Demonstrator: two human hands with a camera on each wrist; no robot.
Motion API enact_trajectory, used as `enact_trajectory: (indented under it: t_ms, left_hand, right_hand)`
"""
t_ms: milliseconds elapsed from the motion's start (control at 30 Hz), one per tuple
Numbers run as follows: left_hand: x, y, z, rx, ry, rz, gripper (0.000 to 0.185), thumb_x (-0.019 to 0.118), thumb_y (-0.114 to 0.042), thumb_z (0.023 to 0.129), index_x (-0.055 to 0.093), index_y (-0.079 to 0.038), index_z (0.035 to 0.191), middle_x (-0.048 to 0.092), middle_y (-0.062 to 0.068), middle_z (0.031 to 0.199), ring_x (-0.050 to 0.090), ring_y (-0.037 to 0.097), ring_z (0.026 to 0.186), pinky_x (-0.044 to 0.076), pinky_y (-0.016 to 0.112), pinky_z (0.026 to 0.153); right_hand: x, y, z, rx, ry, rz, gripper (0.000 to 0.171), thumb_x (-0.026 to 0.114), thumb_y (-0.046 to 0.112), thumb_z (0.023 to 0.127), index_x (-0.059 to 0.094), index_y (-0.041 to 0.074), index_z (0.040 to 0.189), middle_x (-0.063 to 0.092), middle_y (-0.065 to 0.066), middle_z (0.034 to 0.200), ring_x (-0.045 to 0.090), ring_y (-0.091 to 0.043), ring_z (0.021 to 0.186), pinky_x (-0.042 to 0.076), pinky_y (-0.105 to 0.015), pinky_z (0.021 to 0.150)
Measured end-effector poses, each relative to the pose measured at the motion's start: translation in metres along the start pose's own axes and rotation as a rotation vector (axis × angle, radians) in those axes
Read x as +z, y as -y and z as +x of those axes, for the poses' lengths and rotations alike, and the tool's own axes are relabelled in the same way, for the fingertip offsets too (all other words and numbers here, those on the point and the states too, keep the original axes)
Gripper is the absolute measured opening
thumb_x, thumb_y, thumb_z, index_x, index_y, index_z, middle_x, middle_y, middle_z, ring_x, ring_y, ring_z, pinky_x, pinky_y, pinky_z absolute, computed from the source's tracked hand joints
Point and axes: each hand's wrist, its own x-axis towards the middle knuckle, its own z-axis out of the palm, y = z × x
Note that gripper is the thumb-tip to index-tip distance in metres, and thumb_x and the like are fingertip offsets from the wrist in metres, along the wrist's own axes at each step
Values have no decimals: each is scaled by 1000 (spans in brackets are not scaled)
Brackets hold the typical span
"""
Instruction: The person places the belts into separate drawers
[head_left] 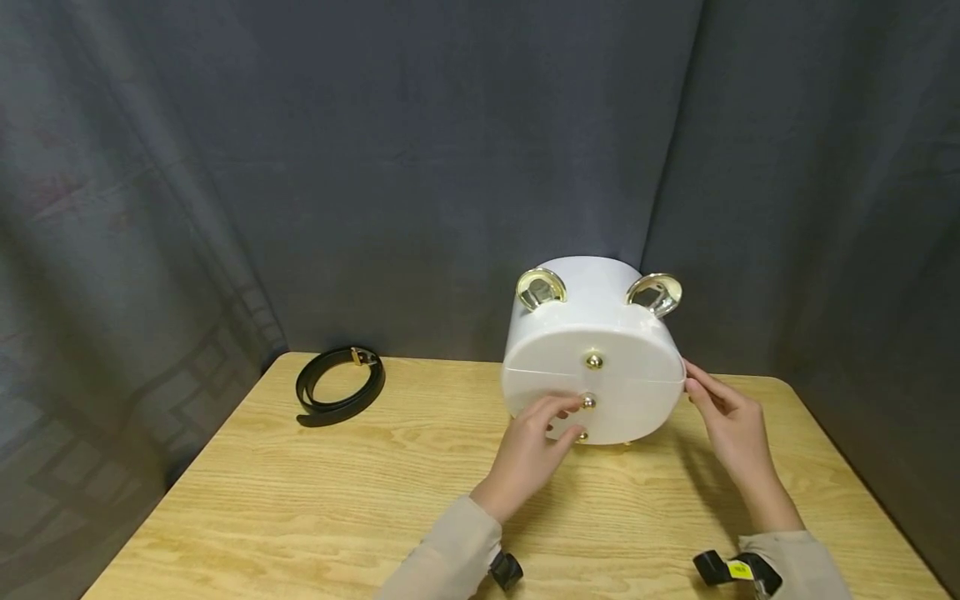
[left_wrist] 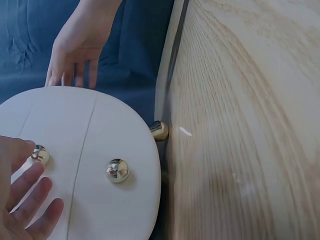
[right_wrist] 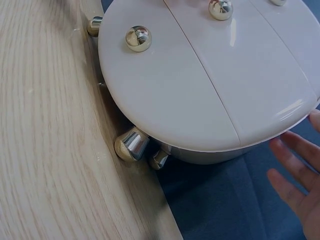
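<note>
- Sleeves and wrist straps are showing at the bottom edge of the head view; above them, both hands are reaching up to the white round box (head_left: 592,367), which is standing at centre right of the frame on the wooden table (head_left: 337,492).
- Left hand (head_left: 528,450) is pinching the middle gold knob (head_left: 588,402) on the box front, fingers curled round it.
- Right hand (head_left: 731,421) is touching the box's right edge with straight, relaxed fingers, gripping nothing.
- Judgement: the middle drawer is being opened; pulling straight toward the camera while the right hand is bracing the side should keep the box from sliding on its gold feet (right_wrist: 131,146).
- Black belt (head_left: 340,386) is lying coiled in the left middle of the frame, well apart.
</note>
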Motion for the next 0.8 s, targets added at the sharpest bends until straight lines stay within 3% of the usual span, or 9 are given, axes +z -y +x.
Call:
enact_trajectory:
  t_ms: [500,800]
  left_hand:
    - [-26,-5,-11,42,48,115,27,67,-27,96,66,-22,123,65,-11,119,59,4,105,49,22,89]
    - [-30,-2,-18,46,59,118,26,66,-29,96,67,-22,121,65,-12,118,59,4,105,49,21,90]
  right_hand:
    - [0,1,1,-12,-2,15,36,61,13,100,60,-2,133,59,31,113,57,15,100,46,-5,80]
    - [0,2,0,-11,-7,8,36,60,15,100,60,-2,132,59,31,113,56,16,100,45,-5,81]
